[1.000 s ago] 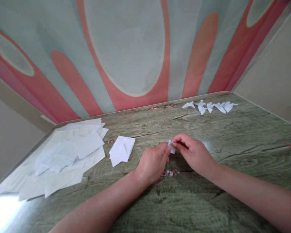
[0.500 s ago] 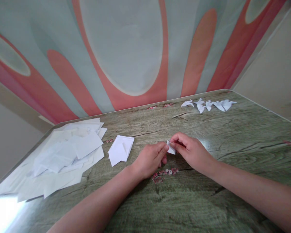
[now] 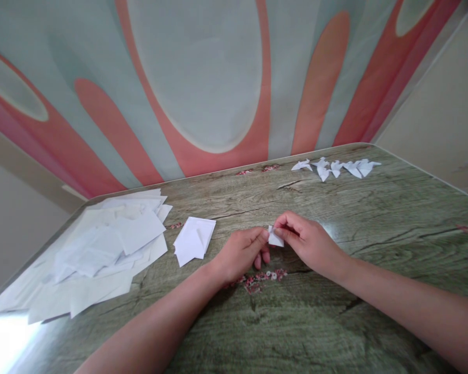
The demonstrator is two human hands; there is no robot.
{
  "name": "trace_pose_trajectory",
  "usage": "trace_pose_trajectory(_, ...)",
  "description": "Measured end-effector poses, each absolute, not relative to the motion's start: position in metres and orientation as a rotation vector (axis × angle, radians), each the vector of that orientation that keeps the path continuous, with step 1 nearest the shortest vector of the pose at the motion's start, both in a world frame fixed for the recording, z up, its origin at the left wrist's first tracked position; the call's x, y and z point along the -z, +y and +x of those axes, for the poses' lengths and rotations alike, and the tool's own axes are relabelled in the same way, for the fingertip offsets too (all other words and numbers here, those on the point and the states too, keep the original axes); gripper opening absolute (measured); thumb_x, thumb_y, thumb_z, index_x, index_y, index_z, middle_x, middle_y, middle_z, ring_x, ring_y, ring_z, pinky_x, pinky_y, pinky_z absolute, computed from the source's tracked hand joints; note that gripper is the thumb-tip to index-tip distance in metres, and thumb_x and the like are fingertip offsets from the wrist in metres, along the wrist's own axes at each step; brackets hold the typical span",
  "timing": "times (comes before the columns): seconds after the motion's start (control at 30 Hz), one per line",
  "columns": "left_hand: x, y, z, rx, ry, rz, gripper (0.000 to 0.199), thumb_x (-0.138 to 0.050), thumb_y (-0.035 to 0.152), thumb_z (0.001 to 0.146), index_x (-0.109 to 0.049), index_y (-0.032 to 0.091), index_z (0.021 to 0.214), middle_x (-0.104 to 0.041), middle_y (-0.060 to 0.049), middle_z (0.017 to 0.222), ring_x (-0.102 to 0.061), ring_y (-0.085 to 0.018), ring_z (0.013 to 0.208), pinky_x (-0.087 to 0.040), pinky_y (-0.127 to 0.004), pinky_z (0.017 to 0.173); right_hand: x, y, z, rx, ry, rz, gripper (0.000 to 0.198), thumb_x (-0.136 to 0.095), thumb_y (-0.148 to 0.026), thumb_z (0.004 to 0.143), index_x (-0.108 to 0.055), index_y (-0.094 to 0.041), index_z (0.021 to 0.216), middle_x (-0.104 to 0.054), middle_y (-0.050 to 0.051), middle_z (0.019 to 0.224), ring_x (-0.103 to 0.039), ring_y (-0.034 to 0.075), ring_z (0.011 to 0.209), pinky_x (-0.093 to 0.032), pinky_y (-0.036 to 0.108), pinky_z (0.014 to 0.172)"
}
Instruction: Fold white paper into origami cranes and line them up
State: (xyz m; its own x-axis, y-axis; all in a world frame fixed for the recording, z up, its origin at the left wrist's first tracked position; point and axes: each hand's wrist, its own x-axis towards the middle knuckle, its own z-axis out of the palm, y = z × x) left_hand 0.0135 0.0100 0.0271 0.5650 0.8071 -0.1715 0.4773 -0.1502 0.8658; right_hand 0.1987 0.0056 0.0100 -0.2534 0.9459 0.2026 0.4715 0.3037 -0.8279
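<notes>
A small folded piece of white paper (image 3: 276, 239) is held between my two hands, just above the wooden table. My left hand (image 3: 245, 250) pinches its left edge between thumb and forefinger, with the other fingers curled below. On the upper right of the paper, my right hand (image 3: 302, 235) has its thumb and fingertips closed. The fingers partly cover the paper, so its full folded shape is hidden.
Left of my hands lies a small stack of white paper squares (image 3: 195, 241). Further left spreads a large pile of loose white sheets (image 3: 113, 249). Several folded white paper figures (image 3: 335, 168) line the back right of the wood-grain table (image 3: 296, 322). A patterned wall (image 3: 203, 78) rises behind.
My left hand has shifted slightly left on the paper, and its lower fingers have loosened a little. More of the paper's face shows now. My right hand has barely moved.
</notes>
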Motion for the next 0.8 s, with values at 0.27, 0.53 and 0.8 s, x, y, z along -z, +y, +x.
trace_pose_trajectory(0.27,-0.031,0.003,0.022,-0.358,1.191,2.164,0.034,-0.03,0.034,0.098,-0.047,0.019,0.071,-0.055,0.002,0.06,-0.053,-0.012,0.057,-0.038,-0.023,0.06,-0.008,0.006,0.198,-0.847,-1.863,-1.254,0.01,-0.05,-0.022,0.089,-0.054,-0.021,0.08,-0.057,-0.004,0.068,-0.053,0.012,0.063,-0.038,0.025,0.061)
trace_pose_trajectory(0.53,-0.026,0.004,0.024,-0.364,1.2,2.111,0.033,-0.029,0.032,0.098,-0.052,0.018,0.077,-0.053,0.003,0.053,-0.051,-0.012,0.052,-0.038,-0.022,0.06,-0.009,0.005,0.197,-0.851,-1.839,-1.261,0.009,-0.052,-0.02,0.089,-0.054,-0.02,0.079,-0.056,-0.004,0.066,-0.051,0.011,0.061,-0.037,0.024,0.06)
trace_pose_trajectory(0.8,-0.021,0.004,0.021,-0.504,1.223,1.903,0.041,-0.031,0.042,0.096,-0.055,0.018,0.075,-0.055,0.005,0.05,-0.046,-0.008,0.046,-0.037,-0.019,0.056,-0.007,0.008,0.197,-1.138,-1.601,-1.242,0.011,-0.056,-0.029,0.087,-0.056,-0.02,0.092,-0.063,-0.001,0.078,-0.056,0.013,0.073,-0.04,0.025,0.067)
